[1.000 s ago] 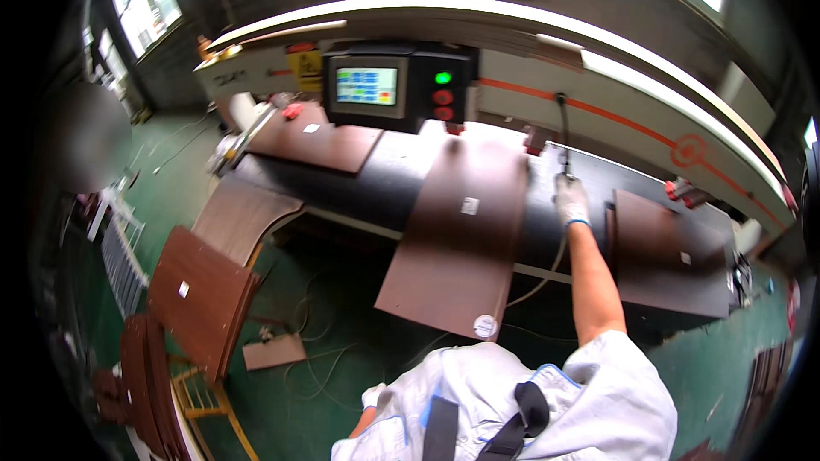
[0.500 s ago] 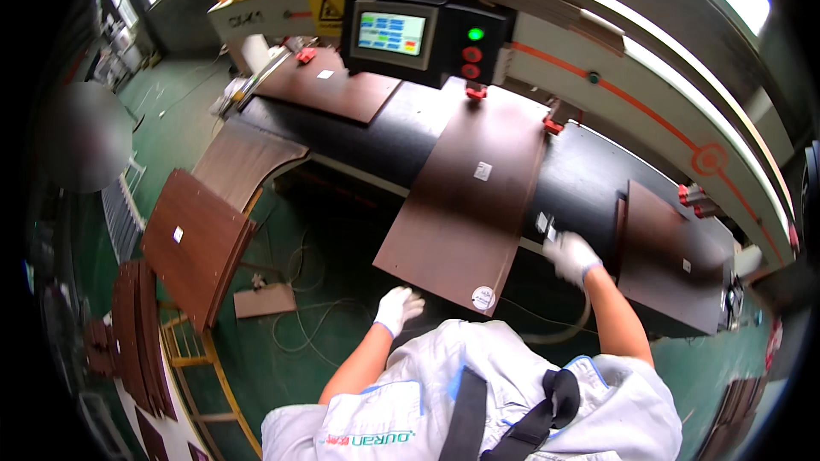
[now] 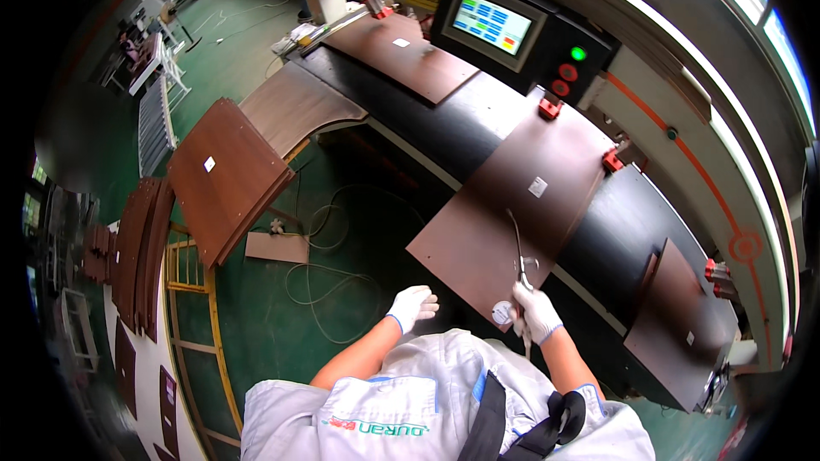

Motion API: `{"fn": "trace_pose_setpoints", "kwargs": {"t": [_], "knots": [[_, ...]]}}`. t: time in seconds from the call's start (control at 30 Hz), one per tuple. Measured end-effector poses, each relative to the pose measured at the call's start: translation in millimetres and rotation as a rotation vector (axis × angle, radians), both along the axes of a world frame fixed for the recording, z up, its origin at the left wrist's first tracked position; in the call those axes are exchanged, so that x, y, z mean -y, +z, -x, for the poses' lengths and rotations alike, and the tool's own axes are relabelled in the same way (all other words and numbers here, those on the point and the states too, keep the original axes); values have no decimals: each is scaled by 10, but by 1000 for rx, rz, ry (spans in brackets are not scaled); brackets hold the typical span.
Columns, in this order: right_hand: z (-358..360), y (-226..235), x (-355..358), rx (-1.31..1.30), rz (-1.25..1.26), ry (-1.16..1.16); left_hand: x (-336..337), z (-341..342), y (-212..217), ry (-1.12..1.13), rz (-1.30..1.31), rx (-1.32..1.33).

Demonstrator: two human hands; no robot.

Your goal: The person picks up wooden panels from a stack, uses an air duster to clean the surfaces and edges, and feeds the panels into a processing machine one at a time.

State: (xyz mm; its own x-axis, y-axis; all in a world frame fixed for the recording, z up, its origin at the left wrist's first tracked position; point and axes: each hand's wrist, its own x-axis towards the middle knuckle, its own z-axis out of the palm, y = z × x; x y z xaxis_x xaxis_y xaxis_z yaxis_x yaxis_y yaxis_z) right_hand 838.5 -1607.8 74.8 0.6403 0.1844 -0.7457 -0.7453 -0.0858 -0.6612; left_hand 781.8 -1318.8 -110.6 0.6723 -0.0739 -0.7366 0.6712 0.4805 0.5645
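The white-gloved right hand (image 3: 536, 312) gripped a slim metal air-gun tool (image 3: 521, 266) over the smooth brown wooden panel (image 3: 512, 213); the gloved left hand (image 3: 413, 304) hung loosely curled, holding nothing.

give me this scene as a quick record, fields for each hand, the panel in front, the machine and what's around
left hand: white-gloved left hand, empty, fingers loosely curled, held over the green floor
right hand: white-gloved right hand gripping a metal air blow gun with a thin hose, at the near edge of the panel
panel: dark brown wood panel lying across the black machine bed, its near end overhanging
machine: control screen lit, green lamp on
around: stack of brown panels on a yellow cart at left
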Motion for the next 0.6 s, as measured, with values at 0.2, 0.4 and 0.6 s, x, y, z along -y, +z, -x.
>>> {"fn": "trace_pose_setpoints", "kwargs": {"t": [0.2,0.4,0.6], "knots": [[-577,158,-1183,20,89,126,-1012,234,-125,158,-28,-59],[-1449,-317,-2307,443,330,379,-2846,889,-932,190,266,604],[-2909,-477,-2765,566,778,240,-3393,748,-390,548,-1,-41]]}}
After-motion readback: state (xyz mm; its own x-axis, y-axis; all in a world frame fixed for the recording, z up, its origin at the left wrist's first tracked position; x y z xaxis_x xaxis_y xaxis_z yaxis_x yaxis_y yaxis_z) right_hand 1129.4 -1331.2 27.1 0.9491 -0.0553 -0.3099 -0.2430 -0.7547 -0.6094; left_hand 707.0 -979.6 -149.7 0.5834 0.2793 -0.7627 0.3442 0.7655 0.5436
